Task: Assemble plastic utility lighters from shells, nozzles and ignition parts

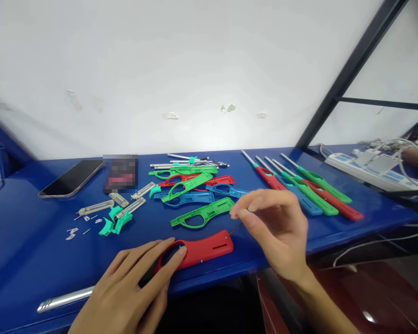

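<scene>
A red long-nosed gas lighter (209,250) lies at the table's front edge, its metal tube (66,299) pointing left. My left hand (132,287) rests across its trigger end and holds it down, fingers at the finger loop; part of the lighter is hidden beneath. Beyond the handle's right end, my right hand (275,232) is closed in a pinch on a thin dark wire-like piece (235,227), which slants down to the handle's end. What exactly it is stays unclear. Just behind the lighter lies a green half shell (204,213).
Several green, red and blue shells (188,198) and metal tubes (181,165) are piled behind. Whole lighters (310,192) lie in a row at right. Clear fuel tanks (96,207), teal triggers (116,221), a phone (71,178) and a power strip (369,169) are around.
</scene>
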`<move>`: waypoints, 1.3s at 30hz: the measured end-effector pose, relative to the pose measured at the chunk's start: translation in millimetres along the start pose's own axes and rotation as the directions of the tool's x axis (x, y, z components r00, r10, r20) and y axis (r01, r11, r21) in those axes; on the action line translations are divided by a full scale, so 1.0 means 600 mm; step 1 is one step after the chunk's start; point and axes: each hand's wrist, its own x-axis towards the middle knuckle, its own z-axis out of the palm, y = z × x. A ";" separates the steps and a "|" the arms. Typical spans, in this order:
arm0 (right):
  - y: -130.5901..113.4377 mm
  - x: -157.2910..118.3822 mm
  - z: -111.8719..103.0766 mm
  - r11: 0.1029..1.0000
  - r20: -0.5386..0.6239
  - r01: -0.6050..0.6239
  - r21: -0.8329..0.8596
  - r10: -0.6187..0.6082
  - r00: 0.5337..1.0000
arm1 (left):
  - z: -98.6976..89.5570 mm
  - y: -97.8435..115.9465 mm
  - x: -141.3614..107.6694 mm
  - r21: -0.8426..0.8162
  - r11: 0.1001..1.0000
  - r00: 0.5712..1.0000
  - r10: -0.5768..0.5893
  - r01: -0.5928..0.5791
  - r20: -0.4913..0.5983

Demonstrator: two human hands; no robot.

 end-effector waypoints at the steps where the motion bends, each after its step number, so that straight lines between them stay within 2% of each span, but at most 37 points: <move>1: 0.000 -0.001 0.000 0.999 0.025 -0.024 0.026 0.023 0.999 | 0.000 0.000 0.001 -0.001 1.000 1.000 0.006 -0.006 -0.003; 5: -0.018 0.000 -0.020 0.970 0.177 -0.155 0.187 0.122 0.977 | 0.000 0.001 0.006 -0.014 1.000 0.999 -0.001 0.000 -0.037; 7: -0.038 0.006 -0.040 0.960 0.199 -0.216 0.180 0.179 0.964 | -0.002 0.003 0.008 -0.021 1.000 0.999 -0.011 0.010 -0.044; 8: -0.049 0.010 -0.051 0.964 0.207 -0.239 0.116 0.212 0.955 | -0.003 0.004 0.008 -0.022 1.000 0.999 -0.017 0.016 -0.044; 10: -0.068 0.016 -0.068 0.944 0.273 -0.293 -0.152 0.325 0.905 | -0.005 0.005 0.008 -0.021 1.000 0.999 -0.016 0.015 -0.041; 13: -0.074 0.018 -0.077 0.764 0.281 -0.386 -0.518 0.578 0.766 | -0.006 0.005 0.008 -0.017 1.000 0.998 -0.013 0.013 -0.055; 15: -0.063 0.016 -0.073 0.682 0.266 -0.422 -0.597 0.665 0.698 | -0.004 0.005 0.008 -0.017 1.000 0.998 -0.018 0.017 -0.062; 18: -0.040 0.013 -0.060 0.687 0.327 -0.420 -0.593 0.682 0.654 | -0.003 0.005 0.009 -0.012 1.000 0.998 -0.023 0.022 -0.061; 24: -0.024 0.015 -0.048 0.678 0.363 -0.395 -0.621 0.694 0.621 | -0.004 0.005 0.006 -0.035 0.999 0.999 -0.015 0.014 -0.041; 31: -0.018 0.017 -0.051 0.701 0.410 -0.387 -0.599 0.684 0.604 | -0.004 0.003 0.008 -0.032 0.999 0.999 -0.009 0.008 -0.046; 39: -0.004 0.034 -0.062 0.723 0.496 -0.401 -0.562 0.683 0.535 | -0.005 0.005 0.005 -0.032 0.999 0.999 -0.023 0.022 -0.038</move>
